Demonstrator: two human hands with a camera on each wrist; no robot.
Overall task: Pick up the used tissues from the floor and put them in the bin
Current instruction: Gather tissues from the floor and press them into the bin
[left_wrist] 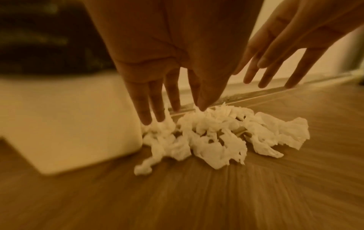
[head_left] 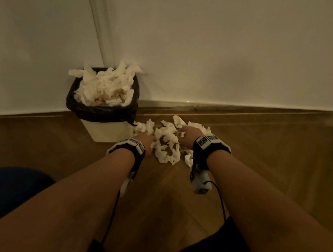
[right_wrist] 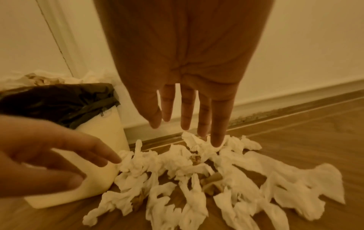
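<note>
A heap of crumpled white tissues [head_left: 166, 144] [left_wrist: 214, 137] [right_wrist: 197, 183] lies on the wooden floor just right of a cream bin [head_left: 107, 131] [left_wrist: 69, 124] [right_wrist: 98, 155] lined with a black bag and piled high with tissues. My left hand [head_left: 145, 139] [left_wrist: 167, 99] reaches down at the heap's left side, fingers straight, tips touching the tissues. My right hand [head_left: 187, 136] [right_wrist: 189, 121] hangs over the heap's far right side, fingers straight and spread, the longest fingertip touching a tissue. Neither hand holds anything.
The white wall and skirting board [head_left: 245, 110] run close behind the heap. A door frame edge [head_left: 97, 16] rises behind the bin. Wooden floor [head_left: 280, 168] stretches to the right. My dark-clothed knees [head_left: 0, 196] are low in the head view.
</note>
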